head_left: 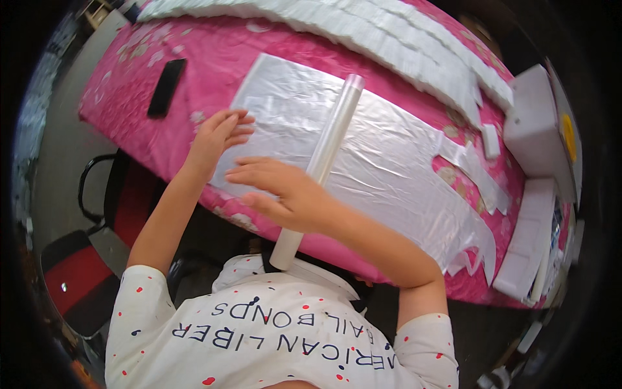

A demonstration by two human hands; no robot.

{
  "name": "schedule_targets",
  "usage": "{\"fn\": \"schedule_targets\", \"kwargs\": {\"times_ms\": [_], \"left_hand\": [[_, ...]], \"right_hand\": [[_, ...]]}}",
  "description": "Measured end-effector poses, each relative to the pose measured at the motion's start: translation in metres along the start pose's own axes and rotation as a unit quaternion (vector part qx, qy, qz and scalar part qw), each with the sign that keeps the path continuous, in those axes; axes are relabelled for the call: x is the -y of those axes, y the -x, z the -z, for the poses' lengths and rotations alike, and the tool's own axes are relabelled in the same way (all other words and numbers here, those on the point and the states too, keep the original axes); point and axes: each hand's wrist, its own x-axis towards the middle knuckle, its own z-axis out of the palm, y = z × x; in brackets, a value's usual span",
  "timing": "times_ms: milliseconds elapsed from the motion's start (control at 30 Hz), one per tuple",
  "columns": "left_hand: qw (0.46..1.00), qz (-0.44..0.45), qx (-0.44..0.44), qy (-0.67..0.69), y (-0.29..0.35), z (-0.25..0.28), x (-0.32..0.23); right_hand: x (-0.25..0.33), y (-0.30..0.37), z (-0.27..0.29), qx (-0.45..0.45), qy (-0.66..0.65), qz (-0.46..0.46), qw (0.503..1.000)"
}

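Left hand (219, 133) flat on plastic sheet (382, 162), right hand (285, 191) seemingly touching tube (324, 155)

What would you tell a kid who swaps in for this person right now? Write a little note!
Left hand: flat, open, pressing the near-left end of the clear plastic sheet.
Right hand: open, palm down on the sheet beside the long clear tube.
The tube lies across the sheet, its near end sticking over the table edge.
The sheet is spread on the pink tablecloth; its right end is cut into strips.
Done: sheet laid out. Left: the tube is unwrapped.
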Motion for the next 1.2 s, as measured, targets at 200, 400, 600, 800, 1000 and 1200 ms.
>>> {"fn": "schedule_targets", "kwargs": {"times_ms": [200, 400, 600, 800, 1000, 1200], "left_hand": [[0.995, 0.058, -0.069, -0.052, 0.094, 0.086, 0.046], [0.936, -0.054, -0.112, -0.329, 0.121, 0.047, 0.051], [0.876, -0.04, -0.146, -0.459, 0.113, 0.042, 0.062], [0.947, 0.148, 0.158, 0.237, 0.119, 0.039, 0.047], [0.843, 0.21, 0.329, 0.37, 0.095, -0.006, 0.037], [0.959, 0.226, 0.16, 0.059, 0.071, -0.046, 0.047]], "right_hand": [[-0.052, -0.001, 0.033, 0.014, 0.327, 0.024, 0.944], [-0.094, -0.075, -0.005, 0.064, 0.404, 0.044, 0.911], [-0.11, -0.132, -0.081, -0.301, 0.368, -0.07, 0.877], [-0.08, -0.124, -0.029, -0.28, -0.524, -0.197, 0.78], [-0.033, -0.068, 0.028, -0.346, -0.555, -0.076, 0.752], [-0.037, -0.008, 0.024, -0.448, -0.409, -0.152, 0.78]]}}
